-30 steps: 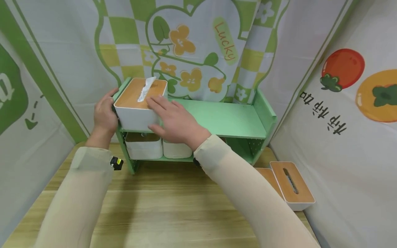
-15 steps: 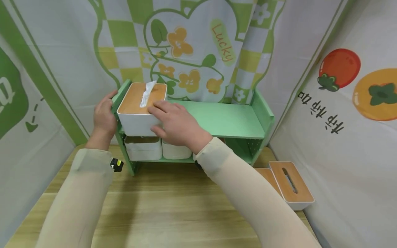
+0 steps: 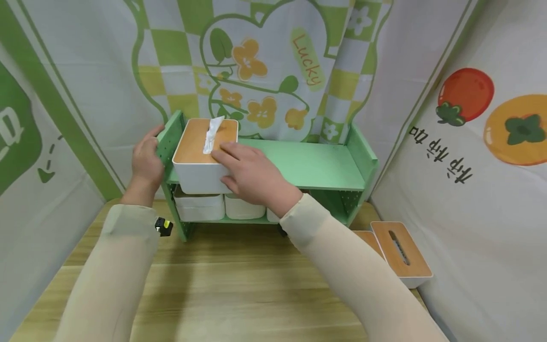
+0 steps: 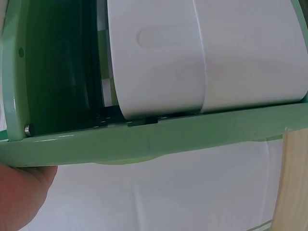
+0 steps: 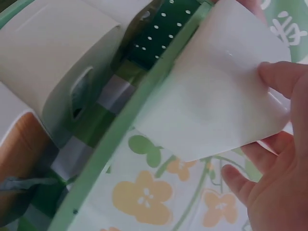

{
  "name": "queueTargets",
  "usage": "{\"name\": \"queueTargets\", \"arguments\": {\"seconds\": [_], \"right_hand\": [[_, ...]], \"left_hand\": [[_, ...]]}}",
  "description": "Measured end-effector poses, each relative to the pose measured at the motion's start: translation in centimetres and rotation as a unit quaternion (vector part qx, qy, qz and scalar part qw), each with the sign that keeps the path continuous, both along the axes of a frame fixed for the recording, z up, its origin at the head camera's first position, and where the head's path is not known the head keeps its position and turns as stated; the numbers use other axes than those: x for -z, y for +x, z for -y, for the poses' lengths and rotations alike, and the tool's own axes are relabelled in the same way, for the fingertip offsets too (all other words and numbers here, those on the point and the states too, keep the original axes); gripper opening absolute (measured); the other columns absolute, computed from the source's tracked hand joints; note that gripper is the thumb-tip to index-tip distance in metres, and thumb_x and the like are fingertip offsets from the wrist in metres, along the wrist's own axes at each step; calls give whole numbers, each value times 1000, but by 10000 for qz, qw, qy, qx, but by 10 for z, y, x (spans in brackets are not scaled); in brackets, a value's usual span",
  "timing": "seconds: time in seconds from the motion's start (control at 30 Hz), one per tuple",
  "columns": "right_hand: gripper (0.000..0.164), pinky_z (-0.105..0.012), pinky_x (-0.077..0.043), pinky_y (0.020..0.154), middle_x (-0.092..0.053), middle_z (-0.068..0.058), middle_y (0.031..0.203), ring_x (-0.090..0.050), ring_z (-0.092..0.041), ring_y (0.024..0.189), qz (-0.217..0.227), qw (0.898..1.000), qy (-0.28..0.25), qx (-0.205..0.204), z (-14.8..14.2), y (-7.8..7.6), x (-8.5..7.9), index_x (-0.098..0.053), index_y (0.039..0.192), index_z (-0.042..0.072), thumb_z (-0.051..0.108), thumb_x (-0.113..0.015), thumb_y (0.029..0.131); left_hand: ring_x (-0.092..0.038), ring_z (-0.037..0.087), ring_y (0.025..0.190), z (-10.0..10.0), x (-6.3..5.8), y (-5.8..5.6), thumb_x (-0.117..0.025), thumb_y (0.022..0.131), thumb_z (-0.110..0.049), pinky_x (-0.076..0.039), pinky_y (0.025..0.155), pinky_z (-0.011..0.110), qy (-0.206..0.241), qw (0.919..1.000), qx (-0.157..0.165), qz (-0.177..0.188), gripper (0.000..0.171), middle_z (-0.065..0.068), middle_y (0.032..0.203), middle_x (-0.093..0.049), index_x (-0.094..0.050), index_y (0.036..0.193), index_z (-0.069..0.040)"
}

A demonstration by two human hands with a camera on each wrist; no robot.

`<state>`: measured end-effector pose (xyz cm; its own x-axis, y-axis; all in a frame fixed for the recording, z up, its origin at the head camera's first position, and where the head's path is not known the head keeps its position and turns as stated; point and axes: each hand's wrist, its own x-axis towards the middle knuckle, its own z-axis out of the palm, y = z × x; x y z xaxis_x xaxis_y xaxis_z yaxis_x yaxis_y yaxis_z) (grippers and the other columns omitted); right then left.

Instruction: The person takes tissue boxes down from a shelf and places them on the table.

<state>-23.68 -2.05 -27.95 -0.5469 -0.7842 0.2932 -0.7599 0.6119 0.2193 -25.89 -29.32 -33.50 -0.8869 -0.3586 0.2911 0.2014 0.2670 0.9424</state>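
Note:
A white tissue box (image 3: pixel 201 178) with a wood-look lid and a tissue poking out sits at the left end of the green shelf's (image 3: pixel 316 161) top board. Its front reaches past the board's front edge. My right hand (image 3: pixel 256 175) grips the box at its front right corner, fingers on the lid and side. In the right wrist view the thumb (image 5: pixel 281 77) and fingertips lie against the white box (image 5: pixel 211 91). Along the outside of the shelf's left side panel (image 3: pixel 171 137) lies my left hand (image 3: pixel 146 164), fingers pointing up and back; the panel partly hides it in the left wrist view.
On the lower board stand several white containers (image 3: pixel 198 206), partly covered by my right arm. A tissue box (image 3: pixel 401 249) with an oval slot lies at the table's right side, beside another wood-look lid (image 3: pixel 368 238). Printed cloth walls surround the wooden table (image 3: pixel 248 285).
My right hand has drawn the tissue box to the right and towards me, away from the left side panel. The left hand has stayed at the panel.

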Motion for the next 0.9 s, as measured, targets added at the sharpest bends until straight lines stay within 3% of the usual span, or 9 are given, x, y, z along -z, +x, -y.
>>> {"name": "queueTargets", "arguments": {"seconds": [0.13,0.2,0.37,0.6,0.7,0.77,0.8,0.83,0.9], "right_hand": [[57,-38,-31,111,-36,-4,156,-31,-18,143,36,10000,-46,70,-2,7,-3,-39,154,21,38,-53,102],[57,-39,-30,111,-35,-5,156,-30,-19,143,45,10000,-64,19,0,8,-4,-37,155,22,38,-53,102],[58,-39,-29,112,-33,-4,158,-29,-19,144,53,10000,27,67,-3,8,-1,-35,156,25,37,-54,103],[58,-41,-28,112,-35,-6,157,-31,-21,143,190,9994,-250,142,-21,13,3,-39,155,24,34,-57,101],[60,-43,-28,113,-31,-10,158,-30,-26,143,432,9959,-763,232,-31,14,6,-38,155,21,37,-57,101],[62,-44,-28,113,-31,-12,158,-31,-28,143,892,9837,-1498,435,-38,15,10,-37,155,16,40,-56,101],[63,-45,-31,111,-33,-13,156,-33,-28,141,1221,9710,-1973,570,-42,15,12,-37,154,14,42,-56,100],[65,-45,-33,110,-35,-12,154,-36,-28,139,1624,9523,-2483,716,-46,16,14,-37,154,12,44,-55,100],[66,-46,-40,104,-44,-10,147,-44,-25,132,2575,8978,-3428,1008,-54,17,17,-36,153,11,48,-52,101]], "left_hand": [[-43,9,76,2,1,0,-16,104,-27,-40,62,21,-77,10000,-5,61,56,7,141,-45,-41,154,-28],[-43,9,84,4,2,-1,-16,104,-28,-40,66,21,-104,9999,-25,43,56,7,142,-44,-41,154,-28],[-45,11,80,3,3,-2,-16,105,-29,-43,62,21,141,9997,177,29,55,8,135,-45,-40,154,-29],[-45,14,97,2,3,-2,-13,105,-30,-43,80,28,136,9993,340,66,56,6,156,-34,-36,156,-27],[-45,18,103,3,4,-1,-12,105,-30,-40,84,30,121,9993,357,41,56,5,158,-33,-35,156,-27],[-44,21,108,3,4,-2,-12,105,-30,-39,88,31,94,9993,363,13,56,2,159,-31,-35,156,-27],[-42,21,114,3,4,-2,-12,105,-31,-37,92,31,70,9992,383,10,56,0,160,-30,-35,157,-27],[-41,22,117,3,4,-2,-12,105,-30,-36,93,31,62,9992,387,-15,57,-1,160,-28,-35,157,-27],[-39,23,121,3,4,-2,-12,105,-30,-35,96,31,73,9992,395,-27,57,-3,161,-28,-35,156,-27]]}}
